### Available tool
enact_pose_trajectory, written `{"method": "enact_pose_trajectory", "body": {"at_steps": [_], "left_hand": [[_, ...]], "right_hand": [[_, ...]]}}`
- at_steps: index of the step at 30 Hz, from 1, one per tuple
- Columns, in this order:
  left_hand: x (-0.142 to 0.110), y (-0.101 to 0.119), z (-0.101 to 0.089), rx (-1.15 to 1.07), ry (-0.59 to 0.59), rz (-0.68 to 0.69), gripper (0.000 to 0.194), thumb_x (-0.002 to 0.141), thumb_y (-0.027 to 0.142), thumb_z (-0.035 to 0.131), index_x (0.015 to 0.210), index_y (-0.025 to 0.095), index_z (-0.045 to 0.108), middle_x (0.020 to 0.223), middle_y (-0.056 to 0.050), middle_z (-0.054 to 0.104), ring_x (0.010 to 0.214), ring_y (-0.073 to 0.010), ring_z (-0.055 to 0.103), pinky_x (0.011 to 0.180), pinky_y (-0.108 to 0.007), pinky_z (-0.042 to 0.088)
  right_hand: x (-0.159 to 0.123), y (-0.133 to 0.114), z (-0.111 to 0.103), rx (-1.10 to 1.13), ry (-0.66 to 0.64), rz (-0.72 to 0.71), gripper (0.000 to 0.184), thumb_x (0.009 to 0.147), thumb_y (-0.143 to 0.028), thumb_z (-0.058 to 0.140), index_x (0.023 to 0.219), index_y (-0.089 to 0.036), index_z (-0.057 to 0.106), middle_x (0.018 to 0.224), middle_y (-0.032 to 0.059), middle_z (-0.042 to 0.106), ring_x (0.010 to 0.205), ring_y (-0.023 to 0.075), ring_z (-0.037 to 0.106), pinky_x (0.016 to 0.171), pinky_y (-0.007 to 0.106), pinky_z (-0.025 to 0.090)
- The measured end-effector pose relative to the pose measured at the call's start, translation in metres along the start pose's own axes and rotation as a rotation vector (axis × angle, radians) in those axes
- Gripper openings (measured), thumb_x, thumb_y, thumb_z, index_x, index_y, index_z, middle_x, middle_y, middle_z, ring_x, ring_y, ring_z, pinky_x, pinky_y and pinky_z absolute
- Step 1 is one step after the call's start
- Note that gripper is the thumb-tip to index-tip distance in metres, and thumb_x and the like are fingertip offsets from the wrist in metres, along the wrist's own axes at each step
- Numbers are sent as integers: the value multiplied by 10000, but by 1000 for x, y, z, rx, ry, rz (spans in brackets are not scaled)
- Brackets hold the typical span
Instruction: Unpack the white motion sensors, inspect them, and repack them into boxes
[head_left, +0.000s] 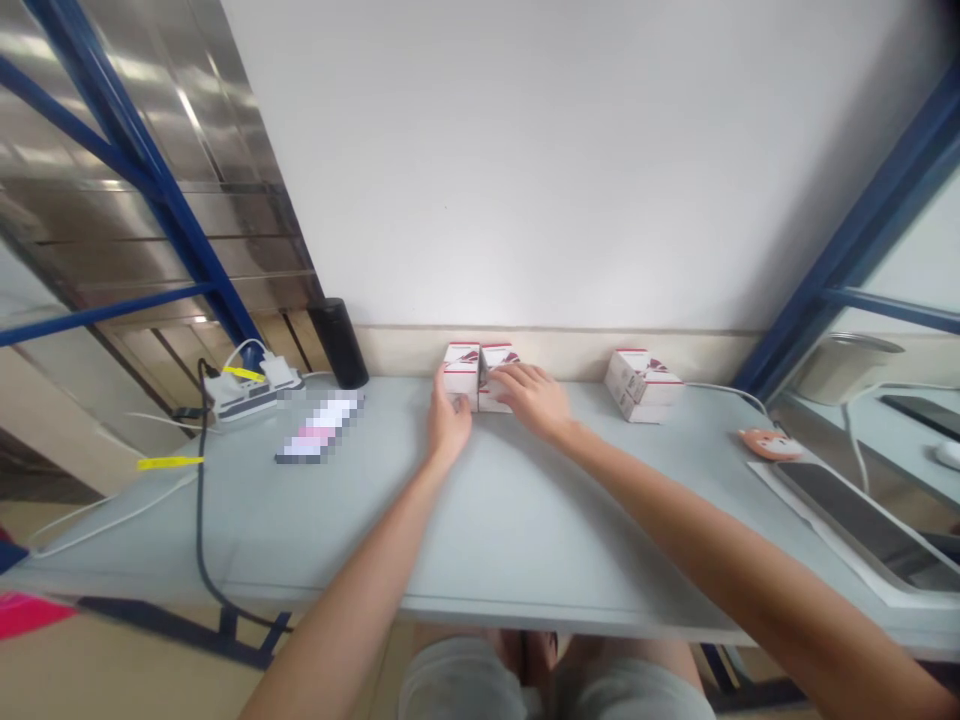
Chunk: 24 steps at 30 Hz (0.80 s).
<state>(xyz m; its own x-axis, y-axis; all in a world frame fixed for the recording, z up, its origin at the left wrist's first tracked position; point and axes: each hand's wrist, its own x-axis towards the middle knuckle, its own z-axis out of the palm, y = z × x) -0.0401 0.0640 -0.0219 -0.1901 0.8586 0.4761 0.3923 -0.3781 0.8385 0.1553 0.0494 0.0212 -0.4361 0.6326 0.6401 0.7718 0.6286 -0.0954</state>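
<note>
Two small white cardboard boxes with red edges and dark red print stand side by side at the back of the table: a left box (461, 381) and a right box (495, 398), with a narrow dark gap between them at the top. My left hand (450, 425) wraps round the left side and front of the left box, thumb at its front. The fingers of my right hand (534, 395) bend over the front and right of the right box, hiding part of it. Farther right, more boxes of the same kind (643, 388) are stacked close together, apart from both hands.
On the left of the grey table (480, 540) are a pixelated phone-like thing (319, 428), a black cylinder (339, 342) and a power strip (259, 396) with cables. At right lie an orange-and-white object (770, 444) and a dark flat device (862, 515). A white wall rises behind.
</note>
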Motion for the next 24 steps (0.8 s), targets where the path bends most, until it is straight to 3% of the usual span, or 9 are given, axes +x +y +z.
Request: {"method": "enact_pose_trajectory", "body": {"at_steps": [5,8,12,15,19,24], "left_hand": [[1,5,-4,65,-16,-37,721,950,140,539,1632,257,337,1598,-112,556,1432,-284,585,1221,-461,453],[2,10,-7,111,-34,-65,758,927,124,566,1639,259,342,1566,-126,588,1389,-319,619,1200,-509,469],[5,13,-8,153,-52,-81,829,875,75,595,1646,234,334,1534,-152,610,1376,-345,623,1185,-530,478],[5,14,-6,166,-62,-87,893,829,42,620,1652,224,322,1536,-160,604,1370,-347,626,1182,-526,483],[1,14,-4,168,-68,-75,978,794,7,622,1673,244,264,1573,-135,570,1404,-304,602,1205,-468,474],[-6,20,-5,171,-69,-33,999,785,-12,615,1681,218,239,1559,-133,568,1430,-264,569,1235,-412,449]], "right_hand": [[8,4,8,74,33,33,471,1072,-270,507,1541,-262,542,1641,107,517,1481,254,523,1194,463,484],[-15,25,-10,-28,135,56,485,1093,-308,437,1565,-216,503,1693,126,441,1558,264,415,1289,493,352],[-61,73,-46,-267,418,457,479,1055,-276,435,1512,-159,520,1655,198,440,1568,296,367,1284,575,298],[-87,104,-66,-371,545,692,511,989,-273,493,1480,-135,534,1634,240,424,1573,336,335,1275,637,244],[-99,119,-75,-355,549,817,487,964,-338,527,1407,-146,586,1535,247,512,1534,376,338,1250,657,235],[-105,119,-67,-313,499,868,505,974,-473,513,1352,-155,617,1504,245,508,1479,371,373,1243,614,234]]}}
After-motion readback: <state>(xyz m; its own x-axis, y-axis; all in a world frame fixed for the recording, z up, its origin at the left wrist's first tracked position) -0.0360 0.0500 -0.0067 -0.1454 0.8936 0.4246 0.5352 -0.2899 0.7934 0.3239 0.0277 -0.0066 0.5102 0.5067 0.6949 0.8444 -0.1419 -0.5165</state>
